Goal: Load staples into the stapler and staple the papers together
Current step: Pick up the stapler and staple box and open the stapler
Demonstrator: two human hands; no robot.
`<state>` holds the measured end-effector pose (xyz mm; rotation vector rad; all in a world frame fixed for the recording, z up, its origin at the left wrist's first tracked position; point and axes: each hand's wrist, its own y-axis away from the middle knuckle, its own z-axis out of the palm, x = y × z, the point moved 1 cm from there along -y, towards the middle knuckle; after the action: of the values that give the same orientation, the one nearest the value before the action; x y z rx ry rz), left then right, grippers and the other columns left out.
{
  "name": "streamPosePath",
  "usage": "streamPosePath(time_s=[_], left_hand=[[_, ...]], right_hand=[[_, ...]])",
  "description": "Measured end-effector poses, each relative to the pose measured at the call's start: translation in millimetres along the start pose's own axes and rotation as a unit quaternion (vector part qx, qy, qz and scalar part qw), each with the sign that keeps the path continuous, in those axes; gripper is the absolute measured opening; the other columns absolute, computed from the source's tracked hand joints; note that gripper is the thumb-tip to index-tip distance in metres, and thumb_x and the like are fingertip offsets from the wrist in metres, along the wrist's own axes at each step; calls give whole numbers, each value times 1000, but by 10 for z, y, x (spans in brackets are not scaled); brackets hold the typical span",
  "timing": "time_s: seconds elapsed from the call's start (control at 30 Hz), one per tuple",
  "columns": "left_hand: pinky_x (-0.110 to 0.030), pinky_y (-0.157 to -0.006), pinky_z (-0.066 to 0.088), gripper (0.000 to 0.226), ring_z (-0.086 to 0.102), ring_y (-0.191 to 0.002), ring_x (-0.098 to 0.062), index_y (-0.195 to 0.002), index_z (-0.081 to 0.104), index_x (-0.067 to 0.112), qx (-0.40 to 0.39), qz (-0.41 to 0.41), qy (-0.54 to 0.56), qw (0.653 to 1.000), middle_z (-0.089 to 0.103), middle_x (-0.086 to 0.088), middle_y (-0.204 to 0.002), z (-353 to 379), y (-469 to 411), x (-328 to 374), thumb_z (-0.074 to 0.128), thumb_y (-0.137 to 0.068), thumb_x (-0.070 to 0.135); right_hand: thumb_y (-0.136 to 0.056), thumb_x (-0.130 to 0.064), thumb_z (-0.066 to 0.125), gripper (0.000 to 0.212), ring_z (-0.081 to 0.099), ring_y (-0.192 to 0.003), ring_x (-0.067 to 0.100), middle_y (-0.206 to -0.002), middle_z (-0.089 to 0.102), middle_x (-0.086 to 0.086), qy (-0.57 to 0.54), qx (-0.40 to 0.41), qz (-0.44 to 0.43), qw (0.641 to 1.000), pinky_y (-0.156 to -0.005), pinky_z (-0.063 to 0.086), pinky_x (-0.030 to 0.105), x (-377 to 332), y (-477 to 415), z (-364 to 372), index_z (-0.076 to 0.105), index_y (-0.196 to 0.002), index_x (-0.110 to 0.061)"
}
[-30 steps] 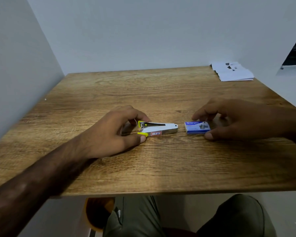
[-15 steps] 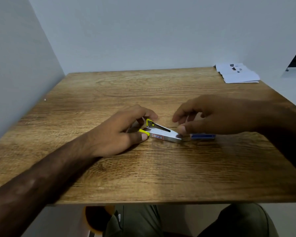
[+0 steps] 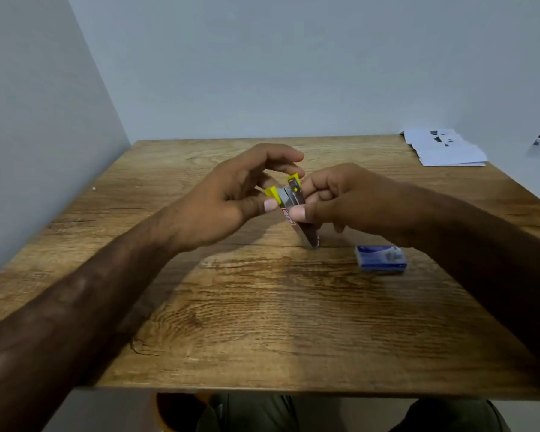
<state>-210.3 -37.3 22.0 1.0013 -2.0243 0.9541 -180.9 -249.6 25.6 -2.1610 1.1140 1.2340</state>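
Stapler (image 3: 292,202) has come up off the desk (image 3: 262,322), nose tilted down over the middle. The left hand (image 3: 231,194) pinches its yellow tail and the right hand (image 3: 340,198) grips the body, likely opening it. The staple box (image 3: 381,258) waits by the right edge, papers (image 3: 446,148) in the far right corner.

No wording is being rendered legibly. A red-edged label is being shown on the stapler (image 3: 293,197) at frame centre, pale print on the blue staple box (image 3: 381,258) lower right, and dark marks on the papers (image 3: 446,148) upper right, all too blurred to read.
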Motion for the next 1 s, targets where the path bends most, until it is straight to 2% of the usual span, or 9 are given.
streamPosePath(time_s=[0.13, 0.2, 0.27, 0.37, 0.43, 0.47, 0.53, 0.7, 1.0], left_hand=[[-39, -93, 56, 58, 56, -102, -32, -141, 50, 12, 31, -17, 55, 998, 60, -8, -138, 29, -138, -11, 58, -90, -13], [-44, -95, 58, 55, 56, -101, -35, -139, 53, 13, 63, -35, 93, 993, 60, -11, -136, 60, -196, -42, 62, -90, -12], [-47, -99, 56, 51, 60, -105, -44, -135, 57, 14, 82, -53, 127, 987, 61, -19, -131, 101, -223, -64, 69, -89, -5], [-40, -91, 60, 40, 67, -95, -32, -125, 64, 10, 91, -54, 142, 984, 66, -32, -112, 208, -208, -80, 74, -87, 6], [-50, -85, 60, 29, 68, -90, -37, -117, 68, 7, 98, -45, 160, 981, 69, -32, -101, 286, -185, -110, 75, -89, 8], [-54, -82, 57, 27, 65, -85, -42, -115, 69, 6, 102, -48, 174, 978, 66, -39, -98, 309, -176, -134, 75, -89, 11], [-49, -71, 47, 23, 53, -78, -37, -112, 70, 8, 115, -56, 196, 972, 59, -47, -92, 326, -165, -169, 75, -90, 14], [-31, -64, 59, 14, 71, -84, -21, -106, 73, 12, 160, -49, 201, 965, 74, -8, -98, 349, -145, -183, 72, -92, 12], [-34, -64, 59, 11, 72, -82, -23, -102, 69, 2, 179, -56, 256, 948, 72, -10, -99, 376, -153, -196, 68, -93, 9]], right_hand=[[-84, -24, 80, 26, 66, -73, 13, -86, 75, 17, -50, 61, 3, 997, -60, 52, 27, 72, -64, -50, 73, -102, -8], [-83, -21, 81, 24, 66, -72, 16, -89, 74, 23, -71, 90, -4, 993, -64, 55, 32, 102, -78, -40, 73, -101, -7], [-82, -17, 81, 21, 65, -70, 16, -85, 71, 26, -89, 111, -19, 990, -67, 56, 36, 125, -90, -24, 73, -99, -7], [-81, -12, 81, 20, 66, -70, 17, -84, 70, 28, -117, 135, -51, 983, -67, 58, 34, 137, -104, 1, 73, -98, -6], [-80, -10, 81, 17, 67, -72, 20, -88, 73, 27, -118, 148, -73, 979, -65, 59, 30, 144, -112, 16, 74, -96, -9], [-81, -10, 81, 15, 68, -73, 21, -88, 74, 25, -118, 153, -81, 978, -66, 59, 31, 150, -116, 28, 74, -94, -12], [-82, -12, 81, 13, 70, -72, 19, -86, 75, 21, -128, 163, -88, 974, -67, 60, 33, 171, -119, 47, 75, -92, -15], [-82, -9, 80, 14, 75, -69, 19, -79, 79, 6, -109, 177, -103, 973, -63, 60, 28, 190, -149, 72, 75, -94, -15], [-80, -7, 82, 20, 78, -76, 18, -82, 80, 5, -114, 175, -102, 972, -68, 61, 28, 205, -152, 74, 75, -98, -12]])
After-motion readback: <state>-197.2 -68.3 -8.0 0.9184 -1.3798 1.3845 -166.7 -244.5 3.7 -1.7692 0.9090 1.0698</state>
